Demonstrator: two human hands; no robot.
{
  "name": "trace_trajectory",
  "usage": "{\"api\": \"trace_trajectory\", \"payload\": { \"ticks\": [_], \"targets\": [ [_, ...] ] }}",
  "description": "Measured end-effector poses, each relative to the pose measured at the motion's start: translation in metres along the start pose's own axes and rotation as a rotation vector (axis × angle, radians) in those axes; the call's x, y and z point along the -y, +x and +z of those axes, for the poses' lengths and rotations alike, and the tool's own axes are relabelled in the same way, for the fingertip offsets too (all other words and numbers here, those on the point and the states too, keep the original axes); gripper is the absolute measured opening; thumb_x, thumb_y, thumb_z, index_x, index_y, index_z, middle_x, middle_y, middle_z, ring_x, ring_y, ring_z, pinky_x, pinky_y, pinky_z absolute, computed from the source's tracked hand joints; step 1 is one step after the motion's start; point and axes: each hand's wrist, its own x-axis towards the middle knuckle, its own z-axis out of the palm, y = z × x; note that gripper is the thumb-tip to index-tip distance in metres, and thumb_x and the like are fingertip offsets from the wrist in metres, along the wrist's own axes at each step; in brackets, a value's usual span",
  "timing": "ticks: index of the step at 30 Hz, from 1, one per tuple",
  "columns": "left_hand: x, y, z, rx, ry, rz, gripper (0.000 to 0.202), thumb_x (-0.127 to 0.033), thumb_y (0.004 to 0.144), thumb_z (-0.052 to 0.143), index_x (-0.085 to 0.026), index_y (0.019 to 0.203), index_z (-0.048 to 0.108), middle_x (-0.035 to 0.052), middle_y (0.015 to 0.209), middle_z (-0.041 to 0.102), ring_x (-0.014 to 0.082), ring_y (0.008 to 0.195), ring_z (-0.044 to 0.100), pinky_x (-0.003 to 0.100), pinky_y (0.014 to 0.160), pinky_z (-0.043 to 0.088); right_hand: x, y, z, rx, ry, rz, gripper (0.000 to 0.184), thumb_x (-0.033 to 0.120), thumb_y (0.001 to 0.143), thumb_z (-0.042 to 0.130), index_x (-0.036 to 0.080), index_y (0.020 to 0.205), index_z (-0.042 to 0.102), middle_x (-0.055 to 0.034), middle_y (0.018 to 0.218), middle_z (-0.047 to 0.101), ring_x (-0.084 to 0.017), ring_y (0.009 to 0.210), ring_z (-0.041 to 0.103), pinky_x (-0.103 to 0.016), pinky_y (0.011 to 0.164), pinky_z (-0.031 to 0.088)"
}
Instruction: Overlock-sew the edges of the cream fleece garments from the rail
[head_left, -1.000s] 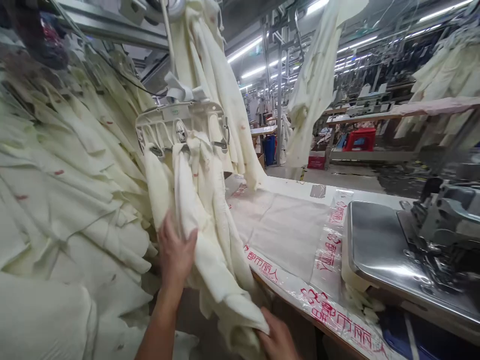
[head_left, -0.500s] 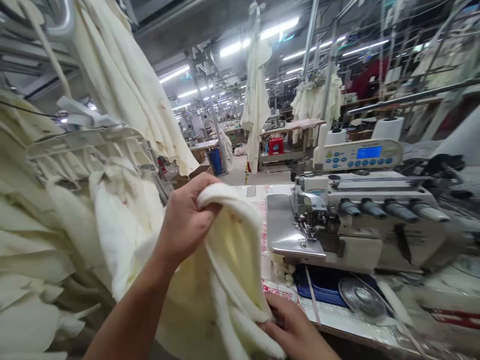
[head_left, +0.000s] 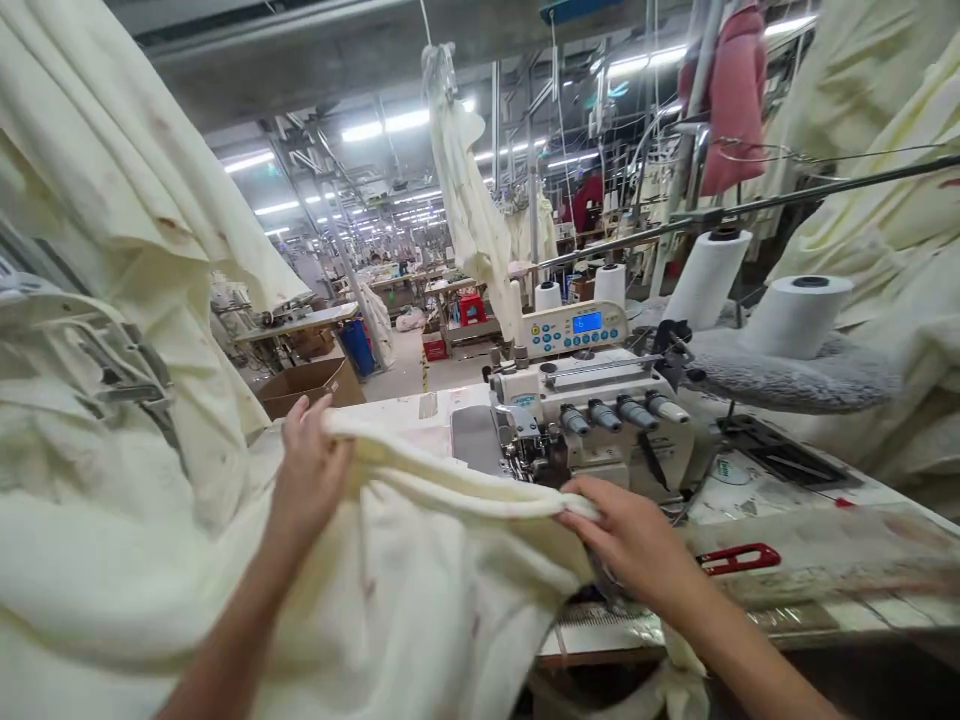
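L hand (head_left: 304, 485) @8 o'clk, R hand (head_left: 626, 530) @4, both pinched on cream cloth (head_left: 420, 570) | step: prob. holding edge spread, sewing mach. (head_left: 600, 420) @3 | next: likely needs edge untwisted

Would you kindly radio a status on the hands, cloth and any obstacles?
Left hand, right hand: both gripping cloth. Edge drawn out between them, rest hanging below. Sewing machine just beyond; red tool near right hand.

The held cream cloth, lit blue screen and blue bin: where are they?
Cream cloth (head_left: 424, 570): head view, front below the held edge.
Blue screen (head_left: 587, 322): head view, middle of its display.
Blue bin (head_left: 358, 346): head view, its side wall.
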Motion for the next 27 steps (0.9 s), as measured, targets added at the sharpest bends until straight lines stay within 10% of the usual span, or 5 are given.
{"api": "trace_trajectory", "payload": {
  "ticks": [2, 8, 16, 27],
  "targets": [
    [-0.025, -0.019, 0.031, -0.028, 0.073, 0.22, 0.055, -0.03, 0.08, 0.049, -0.014, 0.131, 0.039, 0.0166, 0.145, 0.026, 0.0339, 0.134, 0.024, 0.054, 0.108, 0.02, 0.002, 0.011, 0.02, -0.035, -0.024, -0.074, 0.022, 0.033, 0.089, 0.043, 0.022, 0.099, 0.06, -0.0053, 0.094, 0.062, -0.021, 0.085, 0.06, -0.031, 0.074, 0.046],
    [-0.085, -0.076, 0.093, 0.428, -0.15, 0.429, 0.019, -0.025, 0.089, 0.044, -0.02, 0.106, 0.05, 0.0061, 0.103, 0.058, 0.0225, 0.097, 0.051, 0.041, 0.087, 0.041, 0.003, 0.009, 0.023, -0.024, 0.052, -0.113, 0.023, 0.026, 0.09, 0.041, 0.02, 0.109, 0.052, -0.0064, 0.107, 0.062, -0.02, 0.095, 0.059, -0.03, 0.079, 0.046],
    [-0.085, -0.061, 0.096, 0.585, -0.133, 0.233, 0.011, -0.019, 0.086, 0.041, -0.021, 0.081, 0.051, 0.0022, 0.085, 0.059, 0.0192, 0.082, 0.055, 0.031, 0.072, 0.038, 0.004, 0.027, 0.022, -0.03, 0.13, 0.143, 0.014, 0.028, 0.079, 0.049, 0.018, 0.072, 0.057, 0.0022, 0.06, 0.058, -0.015, 0.058, 0.052, -0.023, 0.051, 0.035],
    [-0.091, -0.055, 0.107, 0.559, -0.005, 0.164, 0.009, -0.018, 0.082, 0.041, -0.022, 0.077, 0.048, -0.0001, 0.08, 0.052, 0.0158, 0.072, 0.053, 0.026, 0.062, 0.033, 0.006, 0.019, 0.037, -0.254, -0.004, 0.078, 0.016, 0.028, 0.088, 0.042, 0.02, 0.078, 0.053, -0.0004, 0.071, 0.064, -0.017, 0.066, 0.06, -0.025, 0.058, 0.037]
  ]
}}
